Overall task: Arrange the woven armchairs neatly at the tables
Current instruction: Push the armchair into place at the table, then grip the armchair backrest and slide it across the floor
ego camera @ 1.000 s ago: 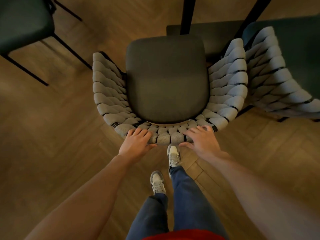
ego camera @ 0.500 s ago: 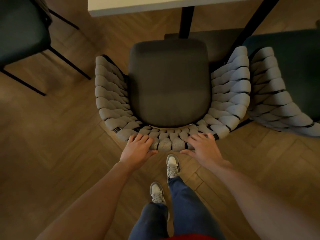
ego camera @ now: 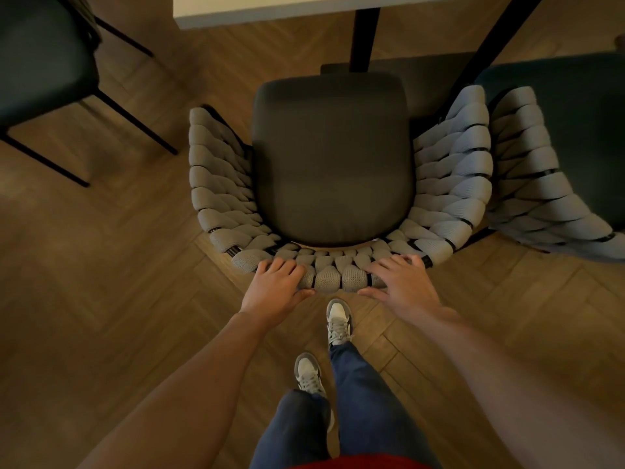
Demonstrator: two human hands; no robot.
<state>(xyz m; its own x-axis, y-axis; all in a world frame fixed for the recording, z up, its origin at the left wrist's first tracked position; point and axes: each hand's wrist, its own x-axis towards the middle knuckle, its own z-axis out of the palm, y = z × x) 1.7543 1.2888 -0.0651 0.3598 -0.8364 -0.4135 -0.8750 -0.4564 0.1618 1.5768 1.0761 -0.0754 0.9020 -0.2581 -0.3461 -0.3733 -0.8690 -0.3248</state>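
A woven armchair [ego camera: 333,157] with a dark seat cushion and thick grey woven back and sides stands right below me, facing a white table [ego camera: 270,8]. My left hand [ego camera: 275,289] grips the top of the chair's backrest left of its middle. On the right part of the same rim lies my right hand [ego camera: 402,282], fingers spread over the weave and thumb behind it. A second woven armchair [ego camera: 541,184] stands close against the right side of the first.
The table's black legs [ego camera: 363,35] come down just beyond the seat's front. Another dark chair [ego camera: 40,55] with thin black legs stands at the upper left. My feet [ego camera: 338,321] are on the herringbone wood floor [ego camera: 101,282] behind the chair.
The white table edge has come into view at the top and the chair sits lower in the frame. Both hands have stayed on the backrest and my feet have stepped forward.
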